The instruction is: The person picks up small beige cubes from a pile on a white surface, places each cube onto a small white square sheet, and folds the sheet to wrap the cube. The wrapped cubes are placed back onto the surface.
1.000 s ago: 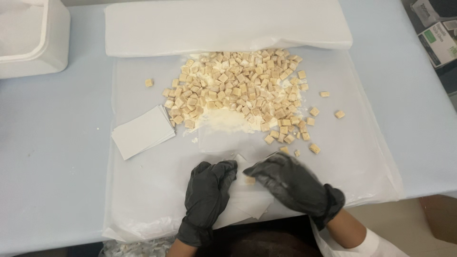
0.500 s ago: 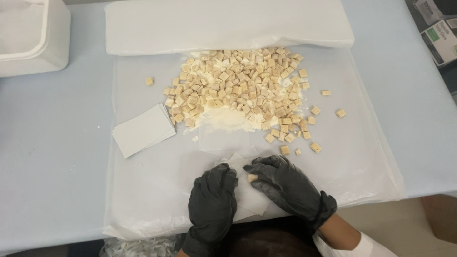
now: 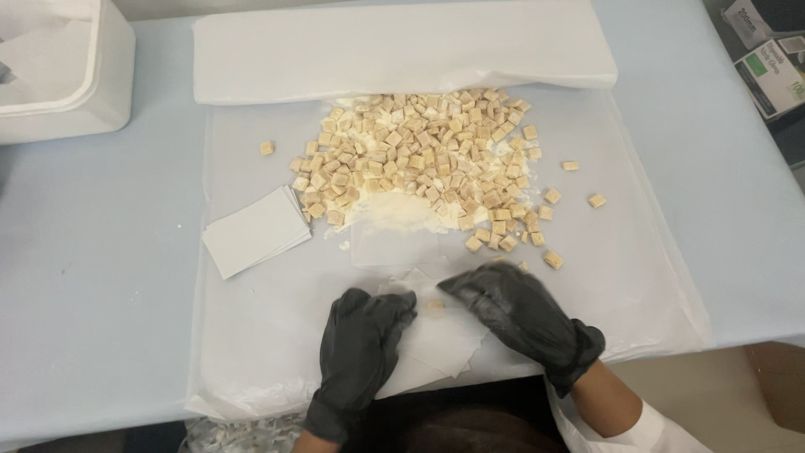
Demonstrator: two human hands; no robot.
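Left hand [image 3: 359,352]: flat, pinning the paper square [image 3: 436,340]
Right hand [image 3: 516,315]: fingers half-curled, blurred (grasp unclear)
Cube [image 3: 435,304]: between both hands
Tip: keep it centred, fold snugly

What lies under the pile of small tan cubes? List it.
Under the pile of cubes lies a clear plastic sheet spread over the pale blue table. White powder shows at the pile's near edge. Whether powder continues beneath the cubes is hidden.
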